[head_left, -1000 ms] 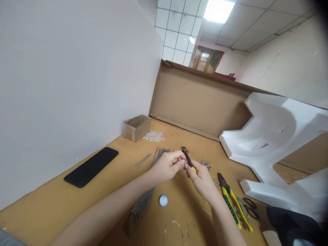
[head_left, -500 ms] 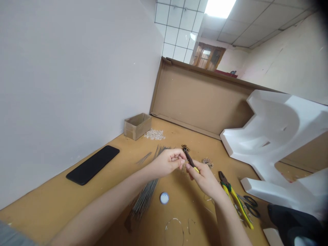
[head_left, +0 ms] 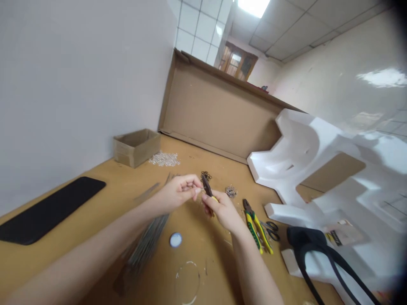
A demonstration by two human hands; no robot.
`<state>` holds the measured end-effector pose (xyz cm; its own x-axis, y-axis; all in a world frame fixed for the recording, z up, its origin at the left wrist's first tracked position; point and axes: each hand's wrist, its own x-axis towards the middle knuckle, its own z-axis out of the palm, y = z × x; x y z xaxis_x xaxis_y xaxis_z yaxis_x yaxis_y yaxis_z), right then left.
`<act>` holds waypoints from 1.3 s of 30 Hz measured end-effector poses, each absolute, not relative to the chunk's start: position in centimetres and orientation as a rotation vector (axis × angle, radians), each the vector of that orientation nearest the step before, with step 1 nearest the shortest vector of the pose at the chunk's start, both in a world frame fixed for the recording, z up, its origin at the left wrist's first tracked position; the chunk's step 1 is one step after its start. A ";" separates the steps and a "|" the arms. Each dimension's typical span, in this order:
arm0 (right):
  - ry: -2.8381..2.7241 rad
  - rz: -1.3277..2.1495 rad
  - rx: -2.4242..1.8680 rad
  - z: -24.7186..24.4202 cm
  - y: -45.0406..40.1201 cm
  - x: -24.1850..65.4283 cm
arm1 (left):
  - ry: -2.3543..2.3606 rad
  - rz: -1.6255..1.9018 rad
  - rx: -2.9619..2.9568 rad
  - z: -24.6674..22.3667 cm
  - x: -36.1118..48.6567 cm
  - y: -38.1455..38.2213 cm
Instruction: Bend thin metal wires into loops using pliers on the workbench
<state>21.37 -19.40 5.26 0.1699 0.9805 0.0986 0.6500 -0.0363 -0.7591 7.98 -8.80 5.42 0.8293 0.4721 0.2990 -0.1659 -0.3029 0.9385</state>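
My right hand [head_left: 219,206] is closed around small pliers [head_left: 207,186] with dark jaws and yellow on the handles; the jaws point up and away. Close beside the jaws, my left hand [head_left: 182,190] pinches something too small to make out. Beneath my left forearm lies a bundle of thin grey wires [head_left: 148,243]. A small round white and blue lid [head_left: 175,239] rests near it, with a loop of wire [head_left: 187,281] nearer the front. Small black rings [head_left: 206,174] lie just beyond the pliers, and a little pile of metal pieces [head_left: 231,191] is to their right.
An open cardboard box [head_left: 136,148] stands at the back left beside clear beads [head_left: 164,159]. A black mat [head_left: 52,207] lies left. Yellow-green pliers [head_left: 257,228] and scissors [head_left: 272,231] lie right, near white foam [head_left: 273,169] and a black strapped object [head_left: 307,238].
The view has swung to the right, so everything sits further left in it. Both hands stay together at the pliers, and more of the foam and black straps shows.
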 end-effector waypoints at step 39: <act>-1.625 0.004 -2.618 4.2 -18.8 27.6 | 0.755 0.665 1.888 2.0 5.8 0.9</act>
